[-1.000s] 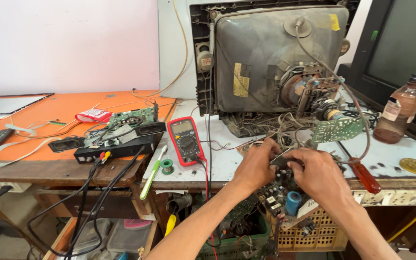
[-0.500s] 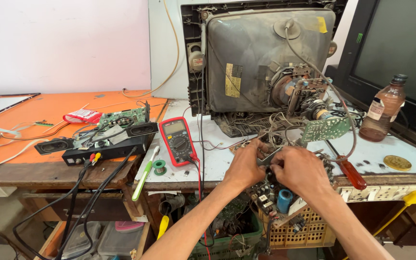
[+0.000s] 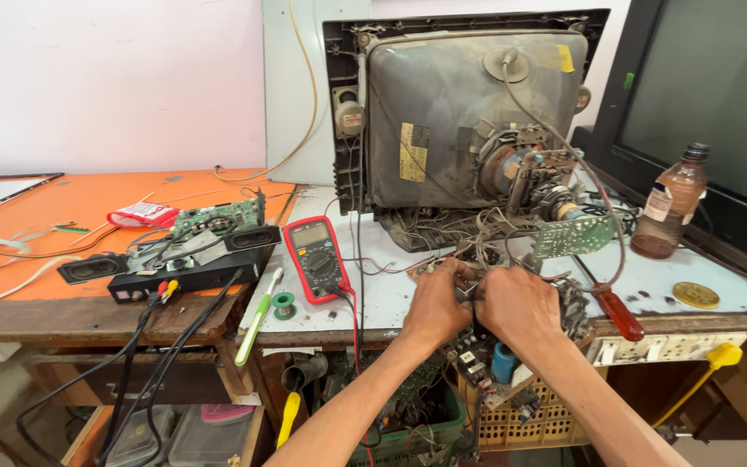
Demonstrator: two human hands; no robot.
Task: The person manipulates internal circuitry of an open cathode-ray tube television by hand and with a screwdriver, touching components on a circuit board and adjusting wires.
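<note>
While both hands are held close together at the front edge of the white bench top [image 3: 650, 281], a circuit board [image 3: 486, 359] is gripped between them — the left hand [image 3: 437, 304] is curled over its near-left part and the right hand [image 3: 519, 304] is closed over its right part, fingers bent tight. What is pinched at the fingertips cannot be told. The board is tilted out over the bench edge, above a yellow crate [image 3: 520, 419]. A red multimeter [image 3: 316, 257] is laid just left of the hands, and an opened picture-tube set [image 3: 469, 121] is stood behind them. A red-handled screwdriver [image 3: 617, 311] is rested to the right.
</note>
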